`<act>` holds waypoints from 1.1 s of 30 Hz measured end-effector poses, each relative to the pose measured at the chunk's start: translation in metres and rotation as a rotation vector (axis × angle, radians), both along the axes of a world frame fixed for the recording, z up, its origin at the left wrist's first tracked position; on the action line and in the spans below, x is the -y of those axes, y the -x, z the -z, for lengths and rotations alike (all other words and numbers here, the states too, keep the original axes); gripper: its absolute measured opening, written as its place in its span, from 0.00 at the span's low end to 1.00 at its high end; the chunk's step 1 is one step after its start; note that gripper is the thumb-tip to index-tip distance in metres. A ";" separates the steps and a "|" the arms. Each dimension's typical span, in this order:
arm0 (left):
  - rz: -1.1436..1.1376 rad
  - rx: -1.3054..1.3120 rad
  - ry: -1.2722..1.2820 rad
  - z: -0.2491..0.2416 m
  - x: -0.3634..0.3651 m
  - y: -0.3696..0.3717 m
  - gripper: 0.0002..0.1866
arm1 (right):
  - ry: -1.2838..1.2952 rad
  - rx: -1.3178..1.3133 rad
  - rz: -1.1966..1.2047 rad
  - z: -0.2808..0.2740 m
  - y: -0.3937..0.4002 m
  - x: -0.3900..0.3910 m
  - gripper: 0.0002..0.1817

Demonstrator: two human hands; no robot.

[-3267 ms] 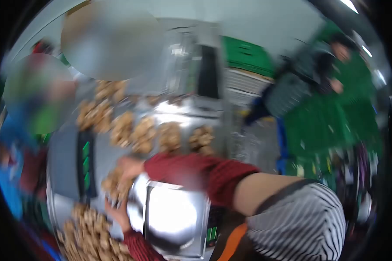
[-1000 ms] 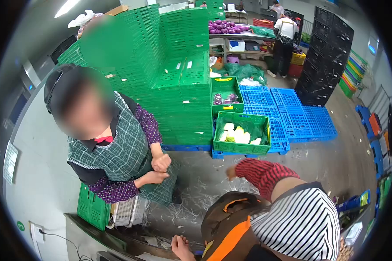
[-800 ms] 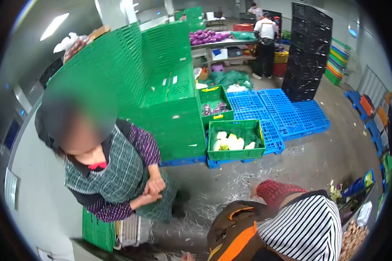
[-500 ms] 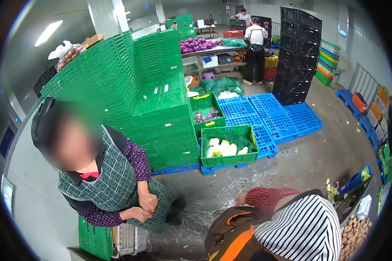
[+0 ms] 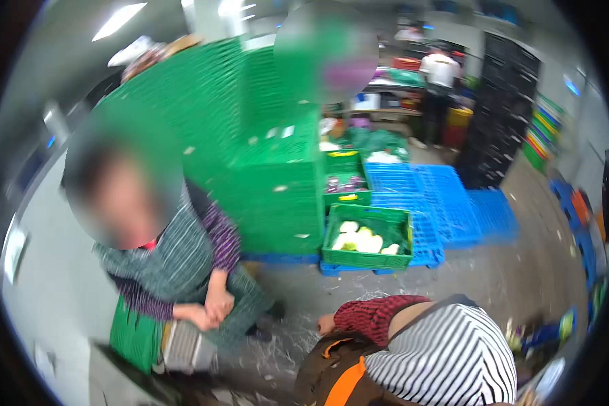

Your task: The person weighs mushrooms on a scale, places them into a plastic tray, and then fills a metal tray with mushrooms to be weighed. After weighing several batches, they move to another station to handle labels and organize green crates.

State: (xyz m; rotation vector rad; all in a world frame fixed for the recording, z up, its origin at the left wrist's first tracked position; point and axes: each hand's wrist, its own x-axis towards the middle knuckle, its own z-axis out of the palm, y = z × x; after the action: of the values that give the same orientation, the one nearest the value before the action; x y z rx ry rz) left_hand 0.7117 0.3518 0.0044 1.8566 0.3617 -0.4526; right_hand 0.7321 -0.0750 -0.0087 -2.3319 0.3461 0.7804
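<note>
My right hand (image 5: 326, 325) shows only in part at the lower centre, at the end of a red-and-black patterned sleeve (image 5: 379, 317). Its fingers are hidden behind the brown apron (image 5: 331, 369) with orange trim, and I cannot make out whether it holds anything. The arm is bent, with a black-and-white striped garment (image 5: 453, 352) over its upper part. My left hand is out of view. At the left, a person in a green checked apron (image 5: 189, 271) faces me with clasped hands (image 5: 213, 308).
Stacked green crates (image 5: 277, 210) stand behind the person. A green crate (image 5: 369, 264) holding pale vegetables is on a blue pallet (image 5: 446, 223), near a tall stack of black crates (image 5: 501, 108). Farther back is a person in white (image 5: 441, 71). Scraps litter the floor (image 5: 304, 358).
The view has swung left and slightly up, blurring the background, which shifts right and down. My right hand and sleeve sit farther left and lower. The person at the left keeps both hands clasped.
</note>
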 end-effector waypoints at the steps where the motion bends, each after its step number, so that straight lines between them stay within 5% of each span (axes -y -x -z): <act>1: -0.073 0.046 -0.001 0.003 -0.003 0.021 0.16 | -0.036 -0.044 -0.056 -0.011 0.003 0.007 0.21; 3: -0.208 0.215 -0.018 0.024 -0.010 0.058 0.15 | 0.056 -0.117 -0.243 0.021 0.000 0.031 0.22; 4: -0.266 0.314 -0.045 0.046 -0.015 0.085 0.15 | 0.062 -0.219 -0.141 0.008 0.001 0.038 0.22; 5: -0.455 0.268 -0.024 0.010 0.010 0.095 0.12 | -0.117 0.006 -0.316 -0.002 0.010 0.054 0.20; 6: -0.573 0.176 0.110 0.009 0.017 0.110 0.10 | -0.050 -0.201 -0.065 0.009 0.009 0.059 0.20; 9: -0.686 0.152 0.001 0.003 0.047 0.143 0.10 | -0.102 -0.299 -0.081 0.020 0.006 0.083 0.17; 10: -0.726 0.174 0.044 -0.007 0.057 0.156 0.10 | -0.087 -0.243 -0.399 0.015 0.003 0.087 0.16; 11: -0.774 0.197 0.079 -0.017 0.073 0.172 0.10 | -0.030 -0.372 -0.157 0.014 0.003 0.085 0.17; 12: -0.852 0.183 0.081 -0.024 0.088 0.193 0.10 | -0.099 -0.355 -0.320 0.090 0.008 0.124 0.20; 15: -1.039 0.141 0.129 -0.044 0.127 0.240 0.10 | 0.164 -0.283 -0.615 0.039 -0.008 0.084 0.24; 19: -1.270 0.133 0.175 -0.070 0.155 0.285 0.11 | 0.149 -0.198 -0.799 0.035 -0.022 0.023 0.25; 24: -1.465 0.298 0.040 -0.093 0.151 0.309 0.09 | -0.256 -0.419 -0.545 0.027 -0.040 -0.084 0.10; 29: -1.846 0.336 -0.063 -0.092 0.105 0.370 0.12 | -0.409 -0.512 -0.580 0.001 -0.023 -0.165 0.08; 31: -2.035 0.282 -0.249 -0.086 0.086 0.420 0.12 | -0.321 -0.471 -0.632 0.002 -0.008 -0.191 0.15; 32: -2.135 0.256 -0.283 -0.078 0.081 0.451 0.12 | -0.140 -0.271 -0.918 -0.005 0.002 -0.203 0.13; 33: -2.228 0.233 -0.313 -0.073 0.078 0.480 0.12 | -0.139 -0.155 -1.123 0.069 -0.028 -0.185 0.13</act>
State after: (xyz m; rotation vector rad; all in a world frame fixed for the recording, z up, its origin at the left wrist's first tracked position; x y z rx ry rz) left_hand 0.2312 0.2739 0.0769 0.7528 1.9388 1.3436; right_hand 0.7597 0.1102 -0.0773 -2.2094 -1.0195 1.4150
